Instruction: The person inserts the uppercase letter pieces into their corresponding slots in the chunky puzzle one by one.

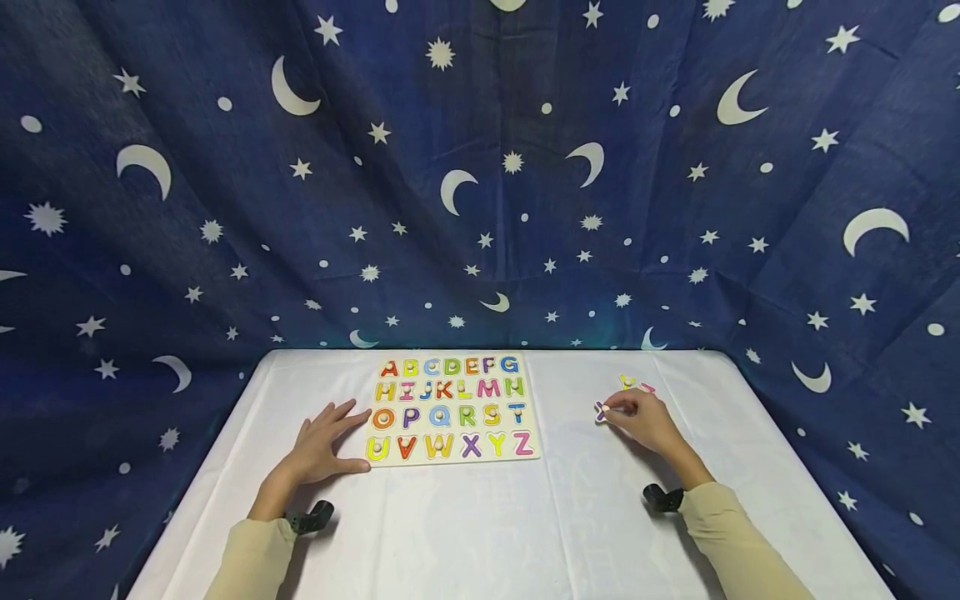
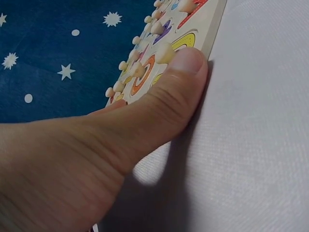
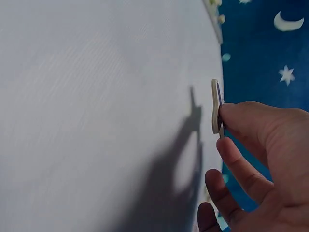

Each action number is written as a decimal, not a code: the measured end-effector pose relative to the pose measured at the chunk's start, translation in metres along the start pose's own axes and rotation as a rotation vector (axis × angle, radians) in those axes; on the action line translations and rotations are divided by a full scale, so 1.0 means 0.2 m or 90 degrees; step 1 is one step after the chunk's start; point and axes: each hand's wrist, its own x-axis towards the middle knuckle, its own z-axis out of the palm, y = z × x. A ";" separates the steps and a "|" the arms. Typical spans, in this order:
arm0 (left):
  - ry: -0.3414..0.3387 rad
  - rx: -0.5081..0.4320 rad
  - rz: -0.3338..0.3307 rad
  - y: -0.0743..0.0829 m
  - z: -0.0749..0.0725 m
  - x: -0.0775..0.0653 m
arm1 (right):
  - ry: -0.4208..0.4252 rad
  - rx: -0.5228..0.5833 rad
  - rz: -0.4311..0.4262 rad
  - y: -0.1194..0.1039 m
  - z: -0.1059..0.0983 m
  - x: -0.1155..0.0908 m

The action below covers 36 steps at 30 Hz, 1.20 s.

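In the head view a wooden alphabet puzzle board (image 1: 450, 462) lies on the white-covered table, its coloured letters bearing small knobs except X, Y and Z in the bottom row. My left hand (image 1: 318, 446) is at the board's left edge, fingers spread; in the left wrist view the thumb (image 2: 169, 96) presses on the near corner beside a knob. Off to the right, my right hand (image 1: 648, 421) pinches a purple letter X piece (image 1: 600, 412) by its knob. The right wrist view has this piece (image 3: 215, 106) edge-on, raised over the cloth, the other fingers loosely bent.
Just beyond the right hand lie a yellow Y piece (image 1: 627, 381) and a pink Z piece (image 1: 647, 387), partly covered by it. A dark blue curtain (image 1: 480, 167) with moons and stars hangs behind the table (image 1: 465, 533). Each wrist wears a small black camera.
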 end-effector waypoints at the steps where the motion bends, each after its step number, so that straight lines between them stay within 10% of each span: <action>1: -0.002 -0.001 0.000 0.00 0.00 0.00 | -0.001 0.004 0.000 -0.02 0.00 0.00; 21: -0.008 0.016 0.000 0.02 -0.03 0.00 | -0.053 0.158 -0.096 -0.60 0.39 0.00; 36: 0.000 0.019 0.005 0.03 -0.04 0.02 | -0.050 0.027 -0.154 -0.79 0.70 -0.06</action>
